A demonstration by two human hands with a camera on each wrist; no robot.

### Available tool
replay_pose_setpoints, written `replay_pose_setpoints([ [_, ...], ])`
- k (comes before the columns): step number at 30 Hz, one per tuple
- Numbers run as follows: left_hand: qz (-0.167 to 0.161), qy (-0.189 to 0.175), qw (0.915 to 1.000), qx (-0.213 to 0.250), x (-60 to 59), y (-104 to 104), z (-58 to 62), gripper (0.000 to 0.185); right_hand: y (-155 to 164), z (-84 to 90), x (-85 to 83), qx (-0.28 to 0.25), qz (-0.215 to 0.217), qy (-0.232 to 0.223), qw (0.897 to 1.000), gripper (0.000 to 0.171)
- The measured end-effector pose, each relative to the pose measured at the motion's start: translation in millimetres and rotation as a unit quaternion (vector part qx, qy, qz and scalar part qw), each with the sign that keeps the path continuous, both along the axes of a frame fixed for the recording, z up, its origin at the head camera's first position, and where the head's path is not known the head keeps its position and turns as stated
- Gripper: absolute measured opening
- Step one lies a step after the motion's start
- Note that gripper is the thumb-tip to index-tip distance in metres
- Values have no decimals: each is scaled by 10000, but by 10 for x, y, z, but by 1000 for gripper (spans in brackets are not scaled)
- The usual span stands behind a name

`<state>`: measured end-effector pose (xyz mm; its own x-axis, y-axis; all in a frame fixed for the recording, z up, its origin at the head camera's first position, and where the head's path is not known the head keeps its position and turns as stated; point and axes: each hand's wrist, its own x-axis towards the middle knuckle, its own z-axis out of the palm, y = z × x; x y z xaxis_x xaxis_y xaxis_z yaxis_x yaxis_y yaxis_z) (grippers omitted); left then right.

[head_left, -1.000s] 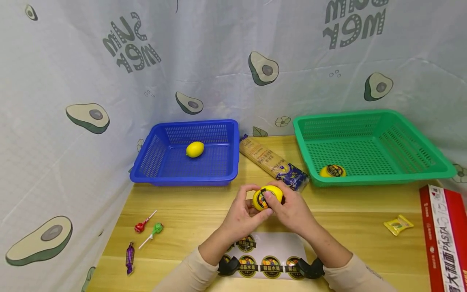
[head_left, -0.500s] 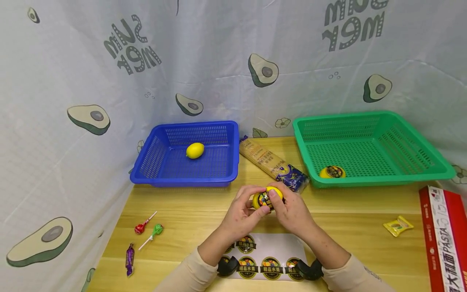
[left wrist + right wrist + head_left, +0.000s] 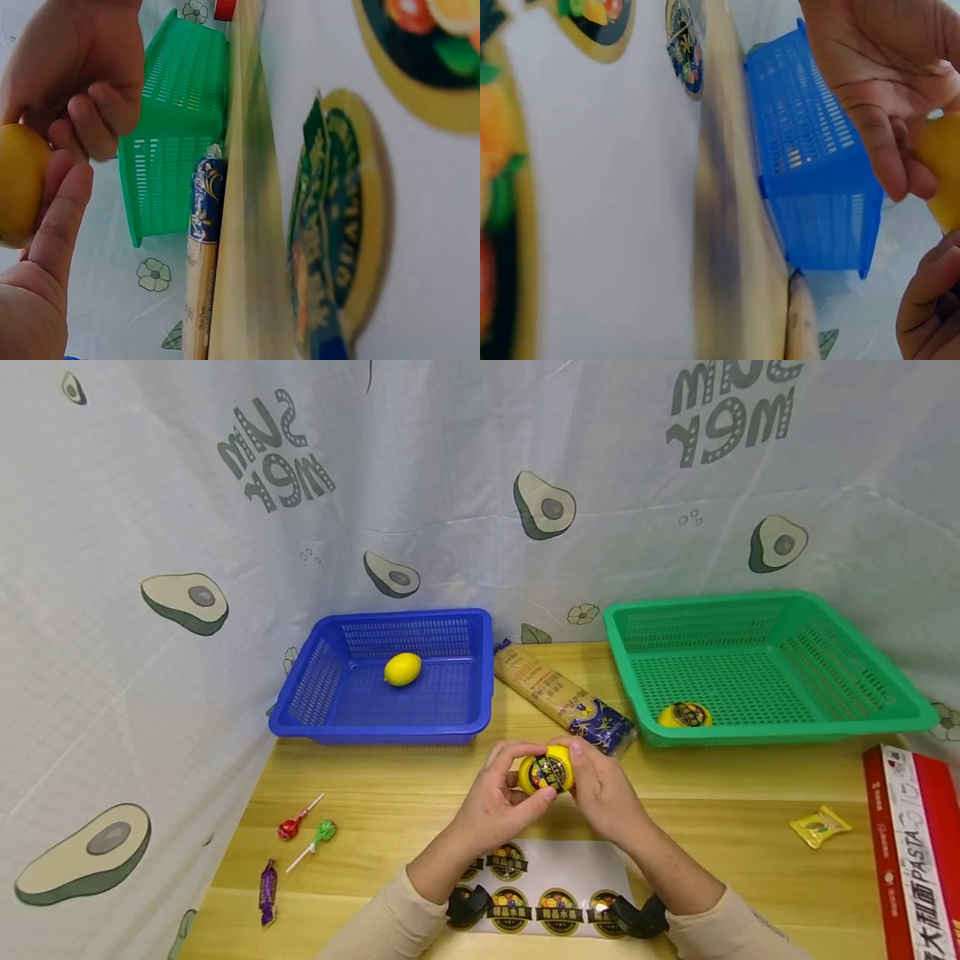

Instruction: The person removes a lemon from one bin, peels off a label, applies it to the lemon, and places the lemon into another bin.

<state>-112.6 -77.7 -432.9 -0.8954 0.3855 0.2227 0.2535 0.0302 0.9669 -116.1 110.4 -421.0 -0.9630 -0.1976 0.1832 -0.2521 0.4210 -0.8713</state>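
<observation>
Both hands held a small yellow plastic lemon (image 3: 547,772) raised just above the pale wooden table (image 3: 390,793), near the centre of the head view: the left hand (image 3: 501,795) cupped it from the nine o'clock side with fingers curled over the top, and the right hand (image 3: 604,793) closed round it from three o'clock, its fingertip resting on the upper edge. A round black-and-gold fruit sticker already sat on the face of the lemon turned toward the camera, and the fingers seemed to be smoothing it down. Judging by how things lay, the work looked partly done: one stickered yellow lemon (image 3: 684,716) rested in the green plastic mesh basket (image 3: 765,610) at two o'clock, one bare yellow lemon (image 3: 402,668) waited in the blue plastic mesh basket (image 3: 375,727) at ten o'clock, and the white backing sheet of round stickers (image 3: 562,868) at six o'clock held several more. A long packet of dry spaghetti (image 3: 561,697) lay between the baskets. Only the head view showed the sticker's face and both baskets' contents. The left wrist view instead showed the lemon's plain yellow side against the left palm (image 3: 30,300), with the right hand's knuckles curled just beside it; the right wrist view caught only a sliver of the fruit.
</observation>
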Motion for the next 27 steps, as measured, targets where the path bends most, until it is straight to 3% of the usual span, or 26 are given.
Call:
replay_pose_setpoints([
  [5, 55, -122, 9999, -15, -25, -12, -17, 49, 136, -28, 70, 270, -529, -477, 9971, 37],
  [10, 4, -317, 9995, 39, -20, -11, -23, 54, 368, -133, 184, 502, -1246, -191, 9907, 30],
  [13, 2, -301, 9995, 34, -17, -9, -28, 55, 527, -170, 233, 331, -1642, -34, 9859, 32],
  [18, -58, -190, 9998, -41, -12, -8, -51, 54, 843, -168, 246, 132, -2277, -391, 9729, 43],
  [22, -108, -78, 9998, -154, -7, -20, -59, 52, 1135, -121, 168, -39, -2736, -840, 9581, 52],
  [27, -225, -63, 9996, -162, -3, -23, -57, 52, 1497, -80, 53, -156, -3197, -995, 9422, 59],
])
